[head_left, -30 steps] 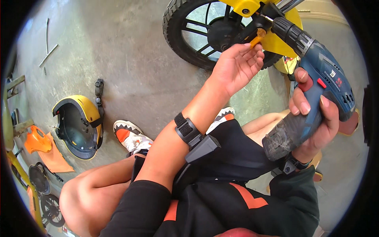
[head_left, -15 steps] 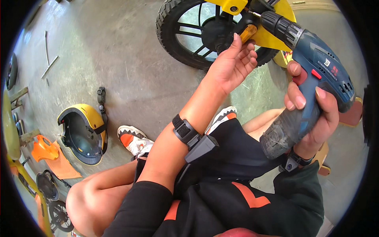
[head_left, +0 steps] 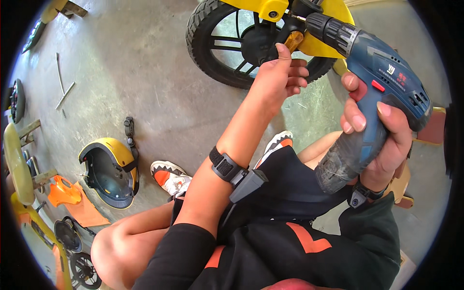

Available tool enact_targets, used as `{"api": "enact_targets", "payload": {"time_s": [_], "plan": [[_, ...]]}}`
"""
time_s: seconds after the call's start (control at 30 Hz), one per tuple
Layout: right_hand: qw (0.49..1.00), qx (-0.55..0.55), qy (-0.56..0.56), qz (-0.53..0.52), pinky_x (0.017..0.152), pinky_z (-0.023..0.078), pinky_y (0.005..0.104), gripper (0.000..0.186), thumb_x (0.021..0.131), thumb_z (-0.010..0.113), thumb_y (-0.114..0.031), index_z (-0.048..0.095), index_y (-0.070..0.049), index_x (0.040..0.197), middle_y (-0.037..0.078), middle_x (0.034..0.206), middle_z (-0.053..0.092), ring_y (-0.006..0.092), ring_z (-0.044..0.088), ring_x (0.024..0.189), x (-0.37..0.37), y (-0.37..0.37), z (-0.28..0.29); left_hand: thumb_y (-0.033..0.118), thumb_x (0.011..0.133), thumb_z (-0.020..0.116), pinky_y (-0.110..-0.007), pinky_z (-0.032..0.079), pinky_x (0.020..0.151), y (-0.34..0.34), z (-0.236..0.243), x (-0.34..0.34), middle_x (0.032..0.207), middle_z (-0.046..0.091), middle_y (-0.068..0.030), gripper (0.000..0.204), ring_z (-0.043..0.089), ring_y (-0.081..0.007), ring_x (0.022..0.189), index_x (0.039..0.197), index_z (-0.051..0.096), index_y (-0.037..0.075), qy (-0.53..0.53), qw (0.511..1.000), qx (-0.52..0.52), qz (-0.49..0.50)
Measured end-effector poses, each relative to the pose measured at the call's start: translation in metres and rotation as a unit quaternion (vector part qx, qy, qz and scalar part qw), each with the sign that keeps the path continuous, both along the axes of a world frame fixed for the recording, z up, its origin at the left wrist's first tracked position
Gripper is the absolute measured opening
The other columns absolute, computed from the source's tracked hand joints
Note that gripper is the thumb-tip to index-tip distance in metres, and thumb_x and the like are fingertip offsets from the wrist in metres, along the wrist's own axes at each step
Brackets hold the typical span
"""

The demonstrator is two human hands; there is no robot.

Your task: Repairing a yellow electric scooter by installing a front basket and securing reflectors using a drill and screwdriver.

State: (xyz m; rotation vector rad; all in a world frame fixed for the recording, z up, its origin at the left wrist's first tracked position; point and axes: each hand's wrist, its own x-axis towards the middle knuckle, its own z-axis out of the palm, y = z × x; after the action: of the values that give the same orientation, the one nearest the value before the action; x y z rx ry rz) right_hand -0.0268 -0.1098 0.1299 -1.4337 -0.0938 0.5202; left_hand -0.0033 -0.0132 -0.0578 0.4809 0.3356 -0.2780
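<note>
A blue and black cordless drill [head_left: 386,72] is gripped in my right hand [head_left: 379,125], the index finger on its red trigger. Its chuck points up and left, and the bit reaches the black fork beside the wheel; the exact contact is too small to make out. My left hand [head_left: 282,75] is at an orange reflector [head_left: 293,41] on that fork, thumb and hidden index finger closed at its lower end. The other fingers hang loosely curled and apart. Behind them stands a black spoked wheel [head_left: 209,58] with a knobby tyre and yellow body parts [head_left: 273,9].
An upturned yellow helmet [head_left: 108,171] lies on the floor left of my shoe [head_left: 170,178]. Thin metal rods [head_left: 64,92] lie farther off. At the left edge are an orange plastic part [head_left: 64,192], a small wheel [head_left: 84,270] and a yellow frame [head_left: 41,229].
The view has shifted slightly, so floor items appear farther right. Wheel, drill and both hands appear a little farther left. The loose fingers of my left hand are more spread.
</note>
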Motion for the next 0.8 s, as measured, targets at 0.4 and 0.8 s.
{"api": "enact_targets", "payload": {"time_s": [0.4, 0.8], "plan": [[1.0, 0.016, 0.005, 0.004, 0.064, 0.047, 0.029, 0.051, 0.077, 0.05, -0.015, 0.041, 0.008, 0.121, 0.02, 0.105, 0.052, 0.016, 0.054, 0.065, 0.003, -0.003, -0.001, 0.058, 0.08, 0.056, -0.031, 0.046, 0.057, 0.044, 0.01, 0.002, 0.063, 0.06, -0.0132, 0.064, 0.062, -0.0207, 0.065, 0.078, 0.062, -0.005, -0.012, 0.822, 0.569, 0.026], [1.0, -0.021, 0.015, -0.01, 0.061, 0.046, 0.0269, 0.067, 0.076, 0.053, -0.018, 0.025, 0.001, 0.134, 0.022, 0.107, 0.046, 0.0135, 0.053, 0.061, 0.003, -0.002, 0.004, 0.039, 0.086, 0.061, -0.027, 0.046, 0.076, 0.033, -0.01, 0.02, 0.091, 0.063, -0.0122, 0.055, 0.057, -0.0139, 0.082, 0.115, 0.051, -0.007, -0.184, 0.89, 0.393, 0.14]]}}
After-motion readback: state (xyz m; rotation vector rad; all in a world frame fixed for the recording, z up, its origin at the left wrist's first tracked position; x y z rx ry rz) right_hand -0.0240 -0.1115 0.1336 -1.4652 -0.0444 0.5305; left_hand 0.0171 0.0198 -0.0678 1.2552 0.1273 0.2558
